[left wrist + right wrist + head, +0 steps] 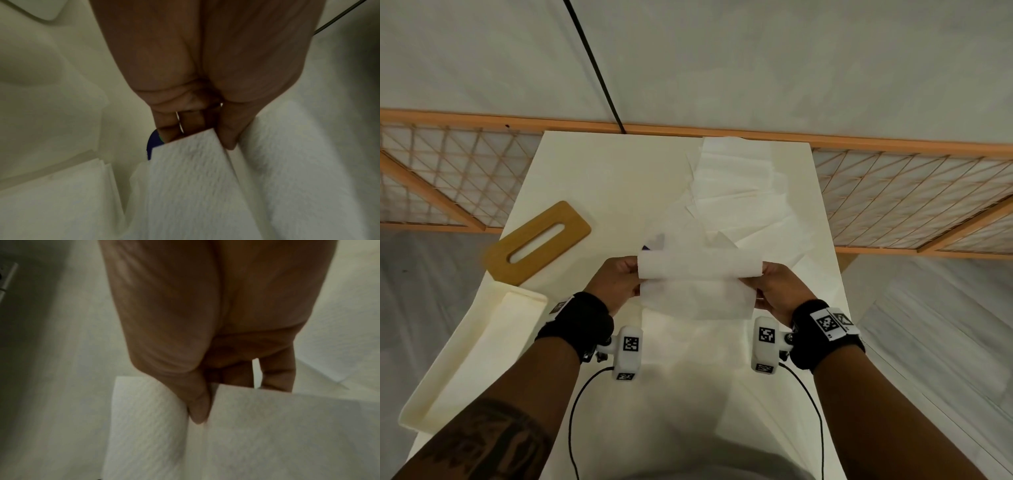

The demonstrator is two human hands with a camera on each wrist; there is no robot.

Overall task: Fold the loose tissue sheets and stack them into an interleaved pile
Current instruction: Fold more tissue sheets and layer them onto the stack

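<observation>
Pinching a thin white tissue sheet at opposite ends — left hand and right hand are gripping it, half-folded, above the cream table.

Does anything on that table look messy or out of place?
Mostly the loose tissue sheets at the far right: they lie fanned and askew, not squared. The wooden slotted lid sits tilted, off its box.
</observation>
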